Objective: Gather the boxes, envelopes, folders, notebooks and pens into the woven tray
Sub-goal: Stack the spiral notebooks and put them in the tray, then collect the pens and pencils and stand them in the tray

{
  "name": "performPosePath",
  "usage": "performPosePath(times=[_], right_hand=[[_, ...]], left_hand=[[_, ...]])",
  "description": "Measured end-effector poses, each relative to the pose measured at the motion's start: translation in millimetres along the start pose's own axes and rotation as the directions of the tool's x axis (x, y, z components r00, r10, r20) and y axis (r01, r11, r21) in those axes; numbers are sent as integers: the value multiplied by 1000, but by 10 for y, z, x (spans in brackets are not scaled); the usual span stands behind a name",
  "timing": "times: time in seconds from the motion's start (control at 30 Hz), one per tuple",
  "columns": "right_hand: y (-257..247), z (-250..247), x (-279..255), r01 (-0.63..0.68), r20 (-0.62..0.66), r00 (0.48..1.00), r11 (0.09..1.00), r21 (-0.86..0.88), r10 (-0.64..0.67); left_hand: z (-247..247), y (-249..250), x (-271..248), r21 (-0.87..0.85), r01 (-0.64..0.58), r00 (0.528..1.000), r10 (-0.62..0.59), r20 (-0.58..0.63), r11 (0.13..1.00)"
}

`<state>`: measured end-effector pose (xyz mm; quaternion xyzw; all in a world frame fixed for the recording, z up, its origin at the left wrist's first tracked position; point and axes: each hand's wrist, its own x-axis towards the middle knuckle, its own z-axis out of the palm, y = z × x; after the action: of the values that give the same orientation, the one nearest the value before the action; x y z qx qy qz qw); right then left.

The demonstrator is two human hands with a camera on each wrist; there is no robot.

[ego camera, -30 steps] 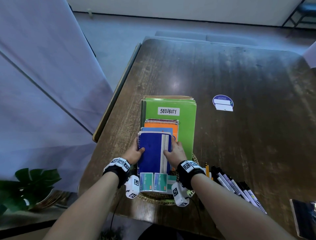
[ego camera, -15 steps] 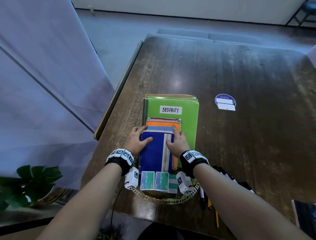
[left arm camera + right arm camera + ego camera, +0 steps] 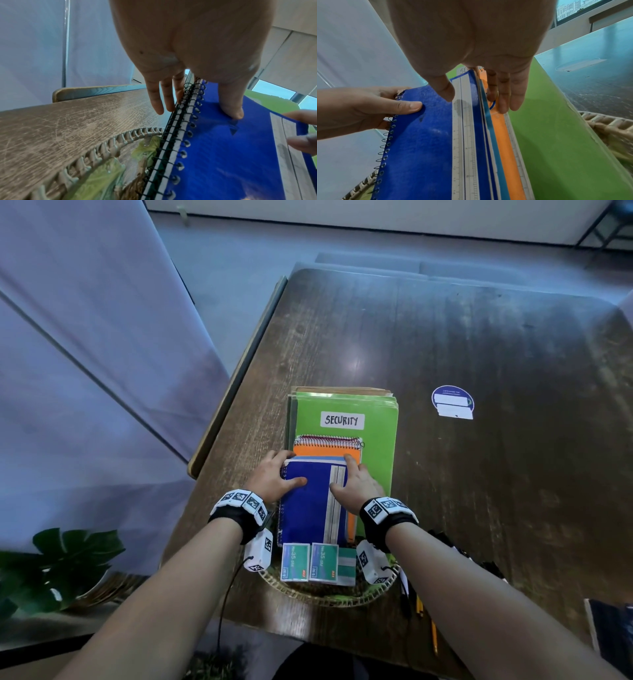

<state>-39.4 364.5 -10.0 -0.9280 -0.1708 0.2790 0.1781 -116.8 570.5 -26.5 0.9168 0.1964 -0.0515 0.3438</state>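
A blue spiral notebook (image 3: 310, 508) lies on top of a stack in the woven tray (image 3: 329, 599). Under it are an orange spiral notebook (image 3: 329, 449) and a green folder (image 3: 380, 446) labelled SECURITY. My left hand (image 3: 284, 474) pinches the blue notebook (image 3: 231, 155) at its spiral edge, thumb on the cover. My right hand (image 3: 349, 477) presses its thumb on the cover's ruler strip, with straight fingers lying along the notebook's right edge on the orange notebook (image 3: 505, 148). Small teal boxes (image 3: 294, 562) sit at the tray's near side. Pens (image 3: 419, 604) lie by the tray, partly under my right forearm.
The stack overhangs the tray's far rim onto the dark wooden table (image 3: 479, 474). A round purple sticker (image 3: 452, 402) lies on the table to the right. A wooden chair back (image 3: 236, 371) runs along the table's left edge. A plant (image 3: 61, 563) stands low on the left.
Both hands have slid the blue notebook away from me and down onto the orange notebook. My right forearm now covers more of the pens.
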Motion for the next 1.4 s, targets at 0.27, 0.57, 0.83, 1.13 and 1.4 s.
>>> performPosePath(times=[0.27, 0.57, 0.83, 1.13, 1.4], right_hand=[[8, 10, 47, -12, -33, 999, 1000, 14, 13], [115, -51, 0, 1, 68, 998, 999, 34, -3], [460, -205, -85, -60, -13, 998, 976, 207, 64], [1083, -384, -307, -162, -87, 978, 950, 268, 192], [1650, -442, -614, -233, -68, 960, 908, 349, 273]], left_hand=[[17, -32, -7, -60, -38, 999, 37, -26, 997], [85, 3, -91, -28, 29, 999, -31, -45, 999], [114, 93, -67, -5, 90, 995, -90, -50, 996], [227, 514, -108, 285, -100, 961, 166, -219, 953], [723, 1204, -303, 295, -358, 894, 416, -164, 886]])
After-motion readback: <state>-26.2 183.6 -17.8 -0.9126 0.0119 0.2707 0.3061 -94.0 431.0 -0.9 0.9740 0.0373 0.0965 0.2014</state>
